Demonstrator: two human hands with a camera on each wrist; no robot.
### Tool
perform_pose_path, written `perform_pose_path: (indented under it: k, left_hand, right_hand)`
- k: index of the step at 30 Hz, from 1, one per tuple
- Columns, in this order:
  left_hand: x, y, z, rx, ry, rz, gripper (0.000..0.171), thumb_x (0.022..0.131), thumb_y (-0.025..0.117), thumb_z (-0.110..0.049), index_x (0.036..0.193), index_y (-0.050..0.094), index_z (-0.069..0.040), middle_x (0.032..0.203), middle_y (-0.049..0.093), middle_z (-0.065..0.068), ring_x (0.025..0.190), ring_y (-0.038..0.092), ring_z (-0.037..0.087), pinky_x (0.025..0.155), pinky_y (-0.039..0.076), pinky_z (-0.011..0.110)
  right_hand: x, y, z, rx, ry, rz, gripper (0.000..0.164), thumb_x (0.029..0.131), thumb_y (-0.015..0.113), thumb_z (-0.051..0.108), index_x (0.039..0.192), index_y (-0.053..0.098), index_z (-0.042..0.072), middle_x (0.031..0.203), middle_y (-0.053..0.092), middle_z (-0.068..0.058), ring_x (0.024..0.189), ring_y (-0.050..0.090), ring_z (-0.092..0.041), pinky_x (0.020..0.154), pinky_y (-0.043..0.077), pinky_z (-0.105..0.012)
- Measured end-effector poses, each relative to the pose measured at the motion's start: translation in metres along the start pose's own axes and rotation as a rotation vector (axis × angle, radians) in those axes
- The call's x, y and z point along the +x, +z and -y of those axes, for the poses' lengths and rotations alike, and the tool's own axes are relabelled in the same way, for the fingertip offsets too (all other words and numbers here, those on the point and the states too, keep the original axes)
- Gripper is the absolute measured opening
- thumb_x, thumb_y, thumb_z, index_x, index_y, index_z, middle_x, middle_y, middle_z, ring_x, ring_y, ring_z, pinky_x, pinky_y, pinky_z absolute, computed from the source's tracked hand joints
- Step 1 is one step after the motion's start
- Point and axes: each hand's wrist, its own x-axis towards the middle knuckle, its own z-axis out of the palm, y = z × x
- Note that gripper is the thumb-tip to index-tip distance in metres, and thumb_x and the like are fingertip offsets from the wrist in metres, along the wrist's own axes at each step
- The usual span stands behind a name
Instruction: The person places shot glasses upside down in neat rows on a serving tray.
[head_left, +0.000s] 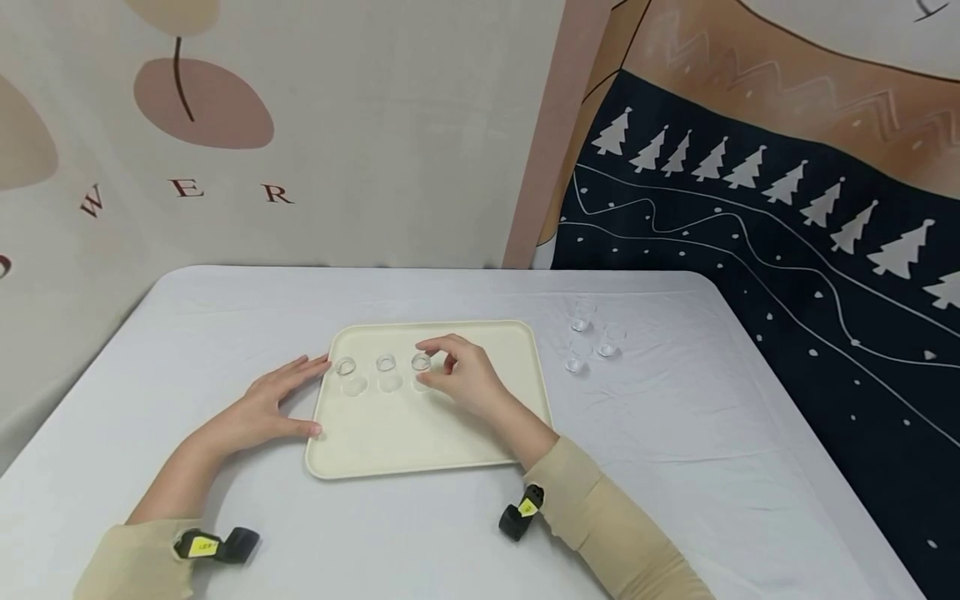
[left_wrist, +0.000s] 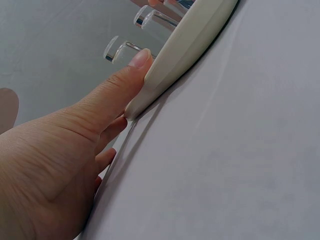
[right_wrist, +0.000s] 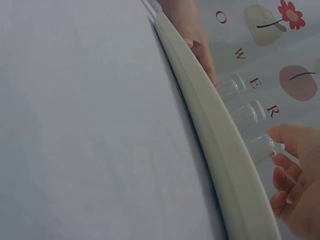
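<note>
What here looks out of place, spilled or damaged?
No spill or damage shows. One mismatch: on the tray, three small glasses stand upside down, while three others on the table appear upright.

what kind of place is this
Probably an indoor spot set up for filming tabletop work: a white-covered table stands against a pale lettered hanging and a dark tree-patterned hanging, and a small black device sits at each wrist.

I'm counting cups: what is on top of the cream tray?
Three clear cups stand in a row on the cream tray. The right hand covers part of the tray; anything there is hidden.
</note>
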Motion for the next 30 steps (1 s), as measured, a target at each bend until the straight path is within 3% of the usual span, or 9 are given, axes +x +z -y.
perform_pose_path:
  k: [11, 21, 30]
  left_hand:
    - [0.000, 0.000, 0.001, 0.000, -0.007, -0.003, 0.095, 0.069, 0.084, -0.037, 0.147, 0.037, -0.009, 0.152, 0.027, 0.021, 0.138, 0.013, 0.050, 0.098, 0.008, 0.075]
    - [0.000, 0.000, 0.001, 0.006, -0.009, 0.001, 0.095, 0.070, 0.084, -0.037, 0.148, 0.036, -0.009, 0.153, 0.026, 0.021, 0.137, 0.012, 0.050, 0.097, 0.008, 0.076]
    - [0.000, 0.000, 0.001, 0.002, 0.003, 0.001, 0.094, 0.070, 0.084, -0.036, 0.147, 0.037, -0.008, 0.152, 0.026, 0.022, 0.137, 0.012, 0.050, 0.098, 0.008, 0.075]
  right_hand:
    - [-0.014, -0.031, 0.011, -0.030, -0.069, -0.029, 0.037, 0.080, 0.078, 0.005, 0.115, 0.067, 0.003, 0.108, 0.066, -0.010, 0.070, 0.051, -0.013, 0.054, 0.040, -0.020]
    - [-0.033, -0.069, 0.007, -0.075, -0.102, -0.114, 0.035, 0.079, 0.079, 0.007, 0.113, 0.069, 0.006, 0.106, 0.067, -0.003, 0.069, 0.053, -0.014, 0.061, 0.042, -0.029]
    - [-0.052, -0.099, -0.003, -0.082, -0.129, -0.178, 0.036, 0.079, 0.078, 0.005, 0.113, 0.069, 0.006, 0.103, 0.067, -0.003, 0.069, 0.051, -0.017, 0.057, 0.039, -0.030]
